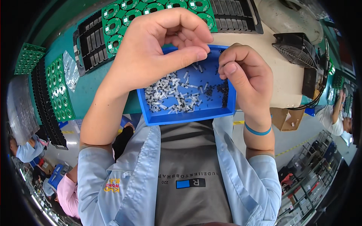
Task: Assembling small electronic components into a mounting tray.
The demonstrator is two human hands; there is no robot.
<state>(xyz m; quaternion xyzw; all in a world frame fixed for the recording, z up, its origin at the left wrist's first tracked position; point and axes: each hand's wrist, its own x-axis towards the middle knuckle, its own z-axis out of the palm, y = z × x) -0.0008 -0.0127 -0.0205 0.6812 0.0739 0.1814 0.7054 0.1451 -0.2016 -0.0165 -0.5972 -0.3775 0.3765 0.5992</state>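
Observation:
A shallow blue plastic bin [151, 119] lies under both hands. Small clear tubular pieces [166, 92] with dark ends heap up on its left side, and tiny black parts [225, 94] gather along the right wall. Above the bin's far left part, my left hand [162, 47] is closed, its fingers curled toward the thumb; whatever they may hold is too small or hidden. At the right wall my right hand [249, 71] pinches thumb against index finger. A small dark speck shows near those fingertips, but its kind cannot be made out.
Green circuit boards [132, 17] with round sections rest on a black slotted rack [92, 45] at the far side. More green boards [60, 88] and a clear bag [69, 71] lie left. A black fan [296, 51] stands right, with an open cardboard box [288, 118] below.

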